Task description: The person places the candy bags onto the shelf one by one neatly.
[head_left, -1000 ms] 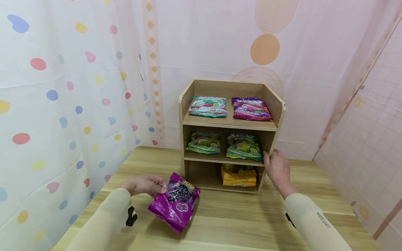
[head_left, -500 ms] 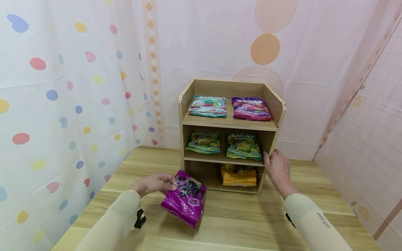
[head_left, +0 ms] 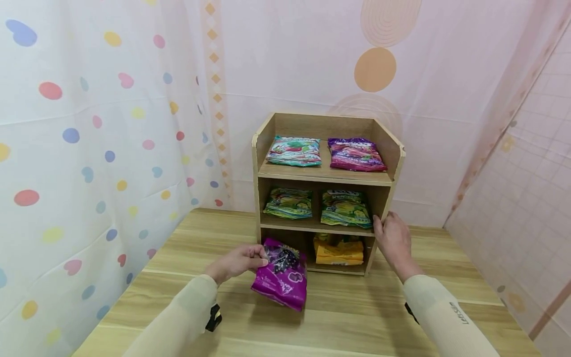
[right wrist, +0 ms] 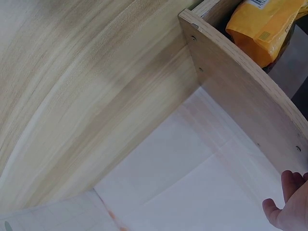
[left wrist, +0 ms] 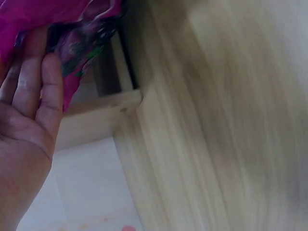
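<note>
My left hand point(head_left: 238, 263) pinches the upper left edge of a purple candy bag point(head_left: 283, 277) with dark berries printed on it. The bag hangs tilted in front of the bottom compartment of a small wooden shelf point(head_left: 325, 175). In the left wrist view, the fingers point(left wrist: 31, 79) lie against the purple bag point(left wrist: 29, 12), near the shelf's side panel point(left wrist: 96, 118). My right hand point(head_left: 394, 243) grips the shelf's right side panel at middle-tier height, thumb at the front edge. Only part of that hand point(right wrist: 291, 204) shows in the right wrist view.
A teal bag point(head_left: 294, 151) and a purple-red bag point(head_left: 357, 154) lie on the top tier. Two green bags point(head_left: 289, 203) are on the middle tier. A yellow bag point(head_left: 340, 252) sits at the bottom right. Curtains point(head_left: 285, 59) surround the wooden table point(head_left: 357, 317).
My left hand has carried the purple candy bag rightward and slightly up, to the front of the shelf's bottom compartment. The right hand has stayed on the side panel.
</note>
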`<action>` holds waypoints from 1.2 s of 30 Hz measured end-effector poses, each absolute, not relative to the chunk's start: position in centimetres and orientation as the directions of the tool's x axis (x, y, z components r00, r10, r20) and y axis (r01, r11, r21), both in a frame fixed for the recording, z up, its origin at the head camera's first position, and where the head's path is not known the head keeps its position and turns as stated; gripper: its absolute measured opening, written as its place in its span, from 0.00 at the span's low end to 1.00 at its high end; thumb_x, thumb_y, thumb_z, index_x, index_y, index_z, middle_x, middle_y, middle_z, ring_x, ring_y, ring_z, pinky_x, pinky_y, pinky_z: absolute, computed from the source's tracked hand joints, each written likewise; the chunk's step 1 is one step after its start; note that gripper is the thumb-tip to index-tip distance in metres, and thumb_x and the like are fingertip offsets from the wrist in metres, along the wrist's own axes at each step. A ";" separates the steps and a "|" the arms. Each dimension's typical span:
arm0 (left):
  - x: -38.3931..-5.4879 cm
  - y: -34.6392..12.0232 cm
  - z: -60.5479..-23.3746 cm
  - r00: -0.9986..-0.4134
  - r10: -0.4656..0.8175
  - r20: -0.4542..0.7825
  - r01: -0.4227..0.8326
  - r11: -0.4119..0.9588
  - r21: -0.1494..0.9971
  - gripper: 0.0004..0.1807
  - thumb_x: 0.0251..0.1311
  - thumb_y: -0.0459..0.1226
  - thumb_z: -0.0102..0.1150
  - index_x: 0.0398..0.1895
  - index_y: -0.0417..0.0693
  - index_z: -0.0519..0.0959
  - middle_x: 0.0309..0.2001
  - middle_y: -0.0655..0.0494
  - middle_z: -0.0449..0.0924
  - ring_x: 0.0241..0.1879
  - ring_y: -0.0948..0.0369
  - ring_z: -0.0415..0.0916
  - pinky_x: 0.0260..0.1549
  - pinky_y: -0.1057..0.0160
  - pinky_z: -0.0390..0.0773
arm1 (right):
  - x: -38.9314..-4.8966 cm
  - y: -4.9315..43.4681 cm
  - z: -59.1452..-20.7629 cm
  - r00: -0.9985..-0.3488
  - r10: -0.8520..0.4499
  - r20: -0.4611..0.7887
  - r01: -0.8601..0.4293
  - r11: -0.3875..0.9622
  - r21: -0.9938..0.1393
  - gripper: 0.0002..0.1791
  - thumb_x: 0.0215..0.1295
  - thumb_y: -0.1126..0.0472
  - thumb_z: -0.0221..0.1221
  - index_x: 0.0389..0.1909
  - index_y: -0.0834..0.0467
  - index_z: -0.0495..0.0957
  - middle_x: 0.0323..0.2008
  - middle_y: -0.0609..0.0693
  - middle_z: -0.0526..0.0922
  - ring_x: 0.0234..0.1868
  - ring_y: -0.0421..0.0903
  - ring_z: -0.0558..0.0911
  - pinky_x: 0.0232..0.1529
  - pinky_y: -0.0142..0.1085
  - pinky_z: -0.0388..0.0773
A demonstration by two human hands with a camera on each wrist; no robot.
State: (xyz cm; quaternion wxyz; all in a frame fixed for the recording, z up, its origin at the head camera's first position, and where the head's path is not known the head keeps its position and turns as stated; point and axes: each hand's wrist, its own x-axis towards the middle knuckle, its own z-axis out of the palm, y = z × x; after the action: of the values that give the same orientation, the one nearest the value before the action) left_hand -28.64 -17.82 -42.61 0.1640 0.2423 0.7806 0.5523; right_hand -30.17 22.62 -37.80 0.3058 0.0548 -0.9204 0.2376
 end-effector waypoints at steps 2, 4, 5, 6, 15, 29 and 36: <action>-28.6 -17.2 -42.9 -0.837 0.546 0.026 0.208 0.273 0.939 0.03 0.67 0.28 0.55 0.34 0.38 0.74 0.27 0.56 0.76 0.29 0.62 0.77 0.40 0.55 0.81 | -30.1 22.6 -37.8 -0.809 0.044 0.586 -0.242 0.884 -0.401 0.27 0.77 0.56 0.48 0.14 0.62 0.69 0.41 0.66 0.80 0.36 0.62 0.79 0.39 0.53 0.75; -28.6 -16.6 -42.9 -0.847 0.530 0.034 0.209 0.274 0.939 0.03 0.67 0.29 0.55 0.35 0.36 0.73 0.27 0.56 0.76 0.28 0.62 0.76 0.40 0.54 0.81 | -30.1 22.6 -37.7 -0.807 0.041 0.589 -0.245 0.885 -0.397 0.28 0.77 0.56 0.49 0.13 0.61 0.68 0.42 0.67 0.80 0.37 0.63 0.79 0.40 0.54 0.75; -28.6 -16.4 -43.0 -0.854 0.519 0.034 0.208 0.279 0.937 0.03 0.67 0.29 0.55 0.35 0.36 0.73 0.27 0.55 0.76 0.29 0.62 0.77 0.41 0.54 0.81 | -30.1 22.6 -37.7 -0.804 0.039 0.594 -0.249 0.885 -0.394 0.28 0.77 0.56 0.49 0.12 0.61 0.68 0.42 0.67 0.80 0.37 0.63 0.79 0.40 0.54 0.75; -28.7 -16.1 -43.0 -0.863 0.504 0.034 0.204 0.285 0.937 0.04 0.68 0.29 0.54 0.35 0.36 0.73 0.27 0.55 0.76 0.29 0.61 0.77 0.41 0.54 0.81 | -30.1 22.6 -37.7 -0.799 0.036 0.600 -0.252 0.886 -0.388 0.28 0.76 0.57 0.49 0.12 0.61 0.68 0.41 0.67 0.80 0.35 0.62 0.79 0.39 0.53 0.76; -29.0 -15.4 -44.1 -0.968 0.247 0.036 0.125 0.355 0.926 0.06 0.67 0.28 0.54 0.37 0.29 0.77 0.29 0.52 0.78 0.27 0.62 0.77 0.35 0.60 0.81 | -30.3 22.5 -37.7 -0.780 0.031 0.625 -0.269 0.885 -0.380 0.27 0.76 0.56 0.49 0.13 0.60 0.67 0.33 0.62 0.78 0.24 0.54 0.74 0.29 0.48 0.72; -27.9 -15.3 -44.2 -0.926 0.164 0.340 0.321 0.816 0.480 0.18 0.59 0.38 0.69 0.50 0.42 0.78 0.43 0.48 0.80 0.35 0.55 0.79 0.36 0.52 0.81 | -30.2 22.6 -37.9 -0.778 0.033 0.627 -0.264 0.889 -0.374 0.27 0.76 0.57 0.50 0.12 0.60 0.67 0.32 0.62 0.78 0.23 0.54 0.74 0.28 0.48 0.72; -27.1 -15.2 -44.2 -0.663 0.532 0.526 0.641 0.767 0.032 0.15 0.56 0.44 0.71 0.42 0.46 0.84 0.43 0.51 0.80 0.42 0.54 0.78 0.45 0.51 0.79 | -30.3 22.6 -37.9 -0.779 0.030 0.626 -0.271 0.885 -0.379 0.25 0.76 0.57 0.50 0.16 0.61 0.70 0.32 0.62 0.78 0.25 0.55 0.75 0.29 0.49 0.72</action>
State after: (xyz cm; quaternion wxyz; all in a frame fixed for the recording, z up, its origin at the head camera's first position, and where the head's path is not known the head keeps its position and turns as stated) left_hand -27.15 -15.19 -44.24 -0.2522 0.3238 0.9055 0.1077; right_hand -30.31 22.62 -37.86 0.3259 0.0658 -0.9145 0.2307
